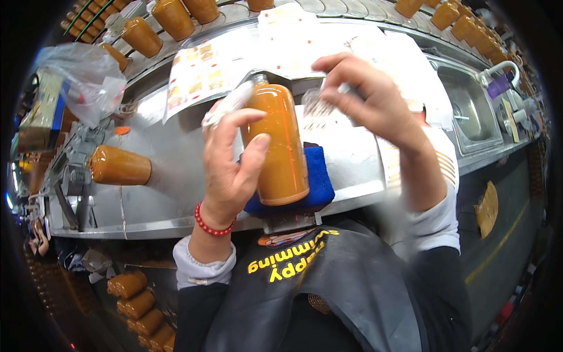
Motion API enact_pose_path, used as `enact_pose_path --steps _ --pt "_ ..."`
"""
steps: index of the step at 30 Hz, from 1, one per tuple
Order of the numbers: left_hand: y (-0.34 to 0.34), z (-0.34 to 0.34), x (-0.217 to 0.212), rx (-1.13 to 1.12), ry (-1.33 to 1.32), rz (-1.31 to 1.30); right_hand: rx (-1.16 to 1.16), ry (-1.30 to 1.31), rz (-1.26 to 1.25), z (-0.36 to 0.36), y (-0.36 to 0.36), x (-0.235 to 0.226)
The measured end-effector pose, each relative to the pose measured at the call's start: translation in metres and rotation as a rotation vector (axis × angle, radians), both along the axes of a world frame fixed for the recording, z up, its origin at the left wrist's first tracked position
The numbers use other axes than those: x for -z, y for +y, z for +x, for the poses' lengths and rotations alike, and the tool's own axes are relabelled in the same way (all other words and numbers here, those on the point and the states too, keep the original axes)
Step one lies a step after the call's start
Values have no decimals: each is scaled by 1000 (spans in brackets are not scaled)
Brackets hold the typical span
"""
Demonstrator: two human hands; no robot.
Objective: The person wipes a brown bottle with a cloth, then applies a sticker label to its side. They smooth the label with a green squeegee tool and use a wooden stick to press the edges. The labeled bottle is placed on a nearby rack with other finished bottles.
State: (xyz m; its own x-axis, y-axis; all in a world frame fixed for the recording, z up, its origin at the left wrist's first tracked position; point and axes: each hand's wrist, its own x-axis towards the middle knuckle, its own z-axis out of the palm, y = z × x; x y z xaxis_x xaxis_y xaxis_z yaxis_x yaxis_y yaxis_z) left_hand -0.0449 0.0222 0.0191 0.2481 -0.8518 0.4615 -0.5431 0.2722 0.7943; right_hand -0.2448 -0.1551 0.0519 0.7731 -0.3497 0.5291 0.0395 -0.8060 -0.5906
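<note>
An amber-brown bottle with a bare threaded neck lies on a blue cloth pad in front of me, its neck pointing away. My left hand is at the bottle's left side, thumb and a finger reaching over it. A bunched white cloth shows tucked in that hand's fingers, beside the neck. Right of the bottle, my right hand is raised, thumb and fingers pinched together. From them hangs a small see-through sticker with fine print, slightly blurred.
Printed label sheets cover the metal counter's far side. Another brown bottle lies at left, near a clear plastic bag. Several bottles line the conveyor behind. A sink is at right; stacked bottles stand below left.
</note>
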Motion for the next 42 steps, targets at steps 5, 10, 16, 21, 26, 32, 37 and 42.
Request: enact_pose_path --steps 5,10,16,21,26,32,37,42 --pt "21 3 44 -18 62 -41 696 244 203 -73 -153 28" --pt "38 -9 58 12 105 62 1113 873 -252 -152 -288 121" --pt "56 -7 60 74 -19 184 1172 909 -351 -120 -264 118" --pt "50 -11 65 -21 -363 195 775 490 -548 -92 -205 66" --pt "54 -12 64 -66 -370 156 221 191 -79 -17 -57 -1" --pt "51 -13 58 -112 -401 93 -94 69 149 43 31 -5" --pt "49 -11 69 -55 -303 52 52 80 -141 57 34 17" --pt "54 0 64 80 -204 115 81 75 -225 59 36 18"
